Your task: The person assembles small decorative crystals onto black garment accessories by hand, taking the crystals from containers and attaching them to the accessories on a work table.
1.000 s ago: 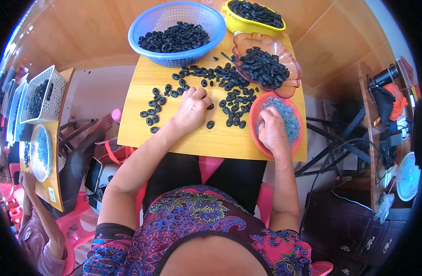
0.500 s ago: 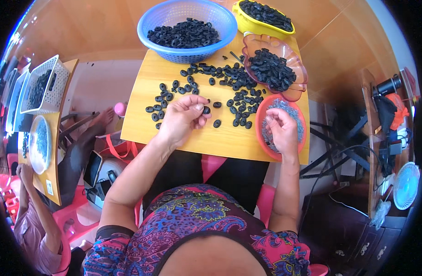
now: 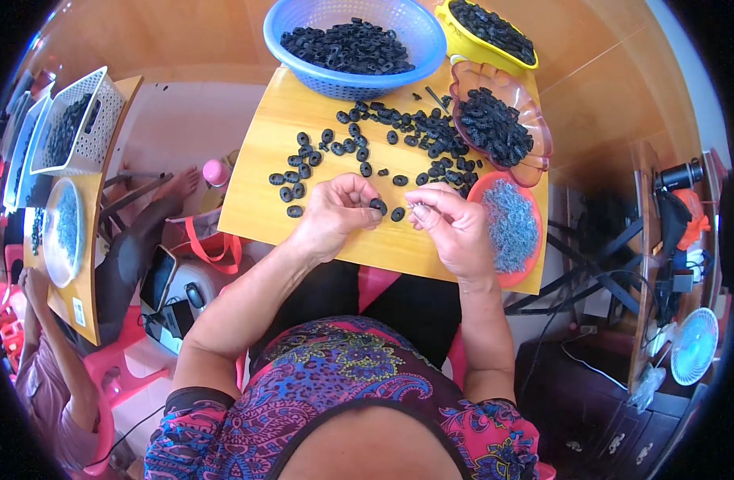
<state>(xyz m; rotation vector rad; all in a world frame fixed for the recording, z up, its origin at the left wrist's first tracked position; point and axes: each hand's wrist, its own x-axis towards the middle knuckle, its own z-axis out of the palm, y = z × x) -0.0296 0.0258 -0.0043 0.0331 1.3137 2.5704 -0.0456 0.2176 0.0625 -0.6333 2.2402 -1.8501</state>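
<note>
My left hand (image 3: pixel 340 214) is closed in a pinch on a black oval plastic piece (image 3: pixel 378 205), held over the near part of the table. Facing it, the fingertips of my right hand (image 3: pixel 457 228) pinch a small silvery piece that looks like a metal spring (image 3: pixel 416 208). A narrow gap separates the two. Another black oval piece (image 3: pixel 397 214) lies on the wood between my hands. Beside my right hand stands an orange-red bowl (image 3: pixel 537 254) full of tiny silvery springs. Several more loose black pieces (image 3: pixel 435 136) are scattered beyond my hands.
On the wooden table (image 3: pixel 255 200) stand a blue colander (image 3: pixel 303 72) of black parts and a scalloped amber dish (image 3: pixel 541 120) of black parts. Behind is a yellow basin (image 3: pixel 495 52). At left, another person (image 3: pixel 59 392) sits by a second table (image 3: pixel 87 308).
My right hand has come out of the orange-red bowl and moved left, close to my left hand, with a small spring in its fingertips. My left hand has shifted slightly right with its black piece.
</note>
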